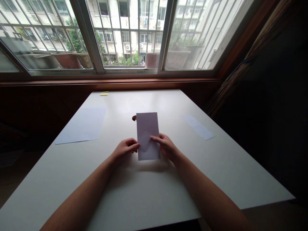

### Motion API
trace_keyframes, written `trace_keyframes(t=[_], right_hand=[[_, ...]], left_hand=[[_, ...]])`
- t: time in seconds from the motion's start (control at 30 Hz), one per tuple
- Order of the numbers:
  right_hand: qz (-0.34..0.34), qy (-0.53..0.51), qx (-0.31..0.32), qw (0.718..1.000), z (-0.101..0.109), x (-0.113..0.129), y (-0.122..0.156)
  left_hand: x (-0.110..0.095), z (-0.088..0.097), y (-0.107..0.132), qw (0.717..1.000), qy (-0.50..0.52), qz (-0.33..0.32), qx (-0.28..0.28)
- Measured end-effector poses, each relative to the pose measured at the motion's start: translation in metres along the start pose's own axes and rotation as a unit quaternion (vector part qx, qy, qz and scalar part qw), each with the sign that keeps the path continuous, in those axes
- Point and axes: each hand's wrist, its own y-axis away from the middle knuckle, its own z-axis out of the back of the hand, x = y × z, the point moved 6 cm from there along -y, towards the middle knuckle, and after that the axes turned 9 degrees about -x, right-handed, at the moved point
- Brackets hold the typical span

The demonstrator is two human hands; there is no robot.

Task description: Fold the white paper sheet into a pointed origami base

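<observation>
White rectangular paper [147, 126]: your left hand [125, 148] and right hand [168, 148] are already pinching its edges, while a large white paper sheet [83, 125] is lying unheld.

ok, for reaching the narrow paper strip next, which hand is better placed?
Right, I'd say. The right hand is nearer the narrow paper strip; the left hand sits across the paper rectangle. Catch: both hands touch the rectangle, so the left would likely need to hold it alone.
</observation>
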Motion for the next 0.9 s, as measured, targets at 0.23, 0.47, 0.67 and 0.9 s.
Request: trace_keyframes(t=[0.23,0.47,0.67,0.9], right_hand=[[0.043,0.028,-0.062,0.997,0.013,0.005,-0.006],[0.051,0.015,-0.07,0.996,0.018,0.008,-0.007],[0.06,0.011,-0.069,0.996,0.019,0.01,-0.007],[0.063,0.019,-0.07,0.995,0.02,0.01,-0.008]], left_hand=[[0.002,0.002,-0.001,1.0,-0.002,0.004,-0.026],[0.002,0.005,-0.002,0.999,0.011,0.002,-0.04],[0.003,0.006,-0.002,0.999,0.018,0.007,-0.043],[0.004,0.006,-0.003,0.998,0.037,0.011,-0.045]])
